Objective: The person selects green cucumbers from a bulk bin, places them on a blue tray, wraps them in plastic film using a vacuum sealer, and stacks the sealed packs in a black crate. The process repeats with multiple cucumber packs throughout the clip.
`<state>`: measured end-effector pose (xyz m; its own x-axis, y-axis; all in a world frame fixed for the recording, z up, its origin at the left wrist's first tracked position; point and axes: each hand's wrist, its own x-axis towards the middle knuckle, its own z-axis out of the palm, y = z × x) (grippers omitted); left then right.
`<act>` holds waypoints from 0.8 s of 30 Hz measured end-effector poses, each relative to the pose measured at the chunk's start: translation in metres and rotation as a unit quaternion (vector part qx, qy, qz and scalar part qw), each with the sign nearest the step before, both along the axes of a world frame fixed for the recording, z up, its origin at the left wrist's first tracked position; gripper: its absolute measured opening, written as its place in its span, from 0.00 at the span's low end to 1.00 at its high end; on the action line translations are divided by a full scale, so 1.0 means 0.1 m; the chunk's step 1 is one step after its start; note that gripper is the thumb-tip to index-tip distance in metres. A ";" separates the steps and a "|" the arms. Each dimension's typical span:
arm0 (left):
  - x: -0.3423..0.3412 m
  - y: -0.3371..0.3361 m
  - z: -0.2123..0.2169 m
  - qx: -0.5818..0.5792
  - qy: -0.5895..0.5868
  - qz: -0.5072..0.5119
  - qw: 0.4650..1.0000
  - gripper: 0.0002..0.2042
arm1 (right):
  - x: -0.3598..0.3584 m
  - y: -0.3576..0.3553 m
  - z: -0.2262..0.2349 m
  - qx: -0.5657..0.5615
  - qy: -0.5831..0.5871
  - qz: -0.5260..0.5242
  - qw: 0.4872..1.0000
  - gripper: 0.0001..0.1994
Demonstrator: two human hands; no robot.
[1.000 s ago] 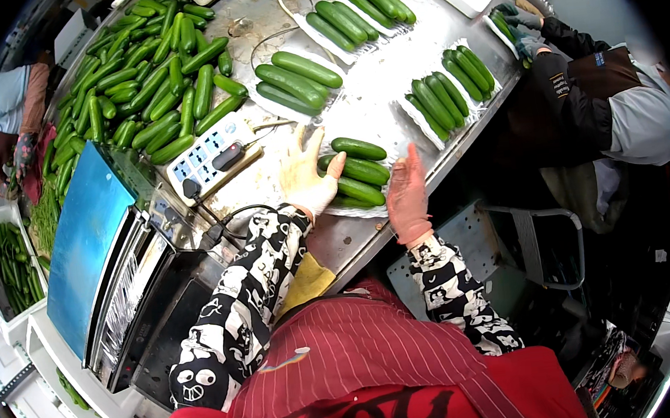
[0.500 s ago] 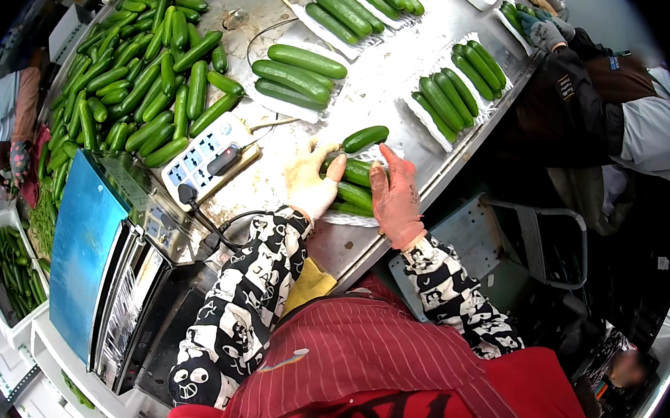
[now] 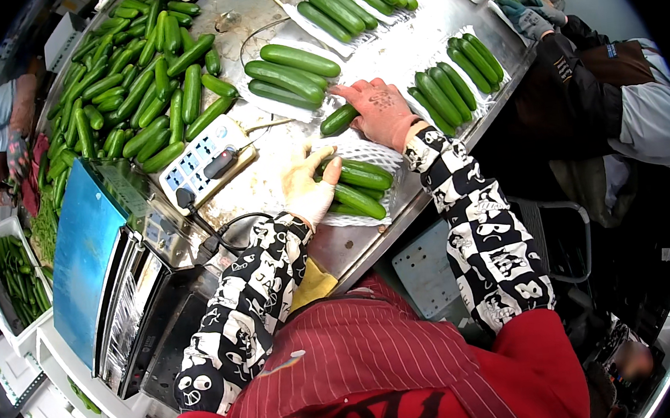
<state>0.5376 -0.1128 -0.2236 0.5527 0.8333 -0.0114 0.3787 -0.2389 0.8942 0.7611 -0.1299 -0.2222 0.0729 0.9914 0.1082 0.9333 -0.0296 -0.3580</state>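
My left hand rests with thumb and forefinger apart at the left side of several cucumbers on a white foam net. Its thumb lies against them. Beyond that bundle, my right hand, in a reddish stained glove, reaches with its fingers stretched toward the ends of some longer cucumbers on another net. A short cucumber lies by its thumb, one end covered by the hand. Whether the thumb presses on it is hard to tell.
A large cucumber pile fills the far left of the metal table. A power strip and a blue-topped machine stand left of my arm. More netted bundles lie to the right. A co-worker's gloved hand is at the far right.
My right hand has moved away from the near bundle, forward and left toward the longer cucumbers. The short cucumber has shifted forward and left too. My left hand has barely moved.
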 end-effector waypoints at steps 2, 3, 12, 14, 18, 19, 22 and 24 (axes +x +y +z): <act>0.02 -0.06 -0.10 0.006 -0.018 0.010 1.000 0.15 | 0.06 -0.08 -0.24 0.021 -0.111 -0.025 0.993 0.22; -0.07 -0.03 -0.17 0.008 -0.021 0.033 0.999 0.14 | -0.14 -0.03 0.22 -0.019 -0.118 0.008 0.993 0.18; -0.09 -0.17 0.19 0.028 0.051 0.074 0.996 0.15 | -0.55 -1.61 0.27 -0.033 0.586 -0.293 0.755 0.16; -0.07 -0.18 0.20 -0.001 0.049 0.079 0.996 0.14 | -0.81 -1.58 0.21 0.054 0.591 -0.288 0.752 0.16; -0.04 -0.15 0.14 -0.070 -0.014 0.090 0.993 0.12 | -1.02 -1.29 0.37 0.072 0.535 -0.315 0.780 0.15; -0.03 -0.13 0.15 -0.091 -0.038 0.092 0.991 0.11 | -1.00 -1.27 0.22 0.060 0.483 -0.332 0.808 0.15; -0.03 -0.14 0.09 -0.129 -0.171 0.122 0.969 0.08 | -1.06 -1.20 0.17 0.061 0.405 -0.343 0.845 0.16; -0.10 -0.15 0.17 -0.072 -0.070 0.137 0.985 0.07 | -1.24 -1.15 0.42 0.113 0.487 -0.337 0.798 0.18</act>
